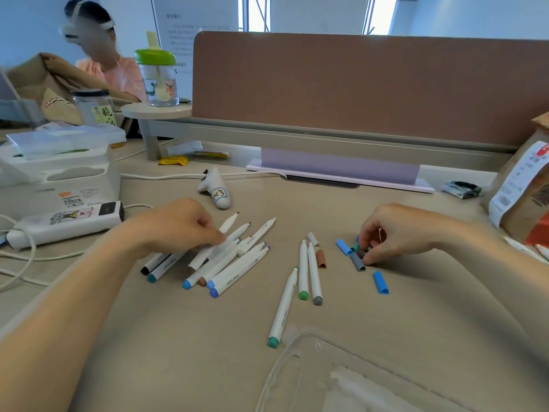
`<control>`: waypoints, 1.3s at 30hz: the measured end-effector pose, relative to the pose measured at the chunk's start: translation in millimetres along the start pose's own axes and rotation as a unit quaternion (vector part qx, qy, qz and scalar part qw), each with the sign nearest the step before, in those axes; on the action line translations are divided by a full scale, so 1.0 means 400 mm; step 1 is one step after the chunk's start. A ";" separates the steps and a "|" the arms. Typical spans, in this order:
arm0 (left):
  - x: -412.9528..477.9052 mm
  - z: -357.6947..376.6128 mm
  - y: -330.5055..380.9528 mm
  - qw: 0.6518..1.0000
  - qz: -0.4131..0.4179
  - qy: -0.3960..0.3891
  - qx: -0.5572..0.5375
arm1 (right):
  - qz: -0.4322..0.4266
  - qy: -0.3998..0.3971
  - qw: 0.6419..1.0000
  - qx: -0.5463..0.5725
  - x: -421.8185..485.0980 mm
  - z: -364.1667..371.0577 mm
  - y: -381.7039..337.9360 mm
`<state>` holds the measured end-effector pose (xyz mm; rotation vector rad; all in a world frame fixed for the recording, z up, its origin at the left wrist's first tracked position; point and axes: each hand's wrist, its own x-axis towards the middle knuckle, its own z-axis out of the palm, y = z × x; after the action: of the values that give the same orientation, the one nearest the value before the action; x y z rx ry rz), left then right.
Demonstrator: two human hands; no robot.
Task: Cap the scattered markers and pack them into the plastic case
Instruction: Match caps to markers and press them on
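Several white uncapped markers [237,263] lie in a loose pile left of centre on the beige desk. My left hand [181,224] rests on the pile's upper end, its fingers pinched on one white marker [228,224]. Three more markers [309,269] lie at centre, one with a teal end [282,310] nearer me. Loose caps sit to the right: a blue one [381,282], a grey one [357,262], a brown one [320,258]. My right hand [395,233] pinches into a small cluster of caps [361,249]. The clear plastic case [341,373] lies open at the bottom.
A white controller labelled 03 [215,188] lies behind the pile. White boxes and a power bank [68,221] with cables crowd the left. A paper bag [525,197] stands at the right edge. A brown partition [371,90] closes the back; a person sits beyond, far left.
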<state>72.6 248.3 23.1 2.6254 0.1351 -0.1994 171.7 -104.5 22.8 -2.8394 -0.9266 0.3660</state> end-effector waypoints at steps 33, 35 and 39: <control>-0.015 0.036 0.040 0.980 0.086 -0.033 -0.178 | -0.125 0.079 0.819 0.555 0.204 0.026 -0.216; -0.011 0.039 0.039 0.981 0.087 -0.034 -0.172 | -0.129 0.068 0.818 0.557 0.199 0.028 -0.217; -0.009 0.042 0.040 0.980 0.091 -0.039 -0.171 | -0.134 0.054 0.829 0.540 0.185 0.028 -0.225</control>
<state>69.2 226.0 16.6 2.2684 -0.0901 -0.1952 175.7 12.1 16.0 -1.6507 -0.7234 0.4794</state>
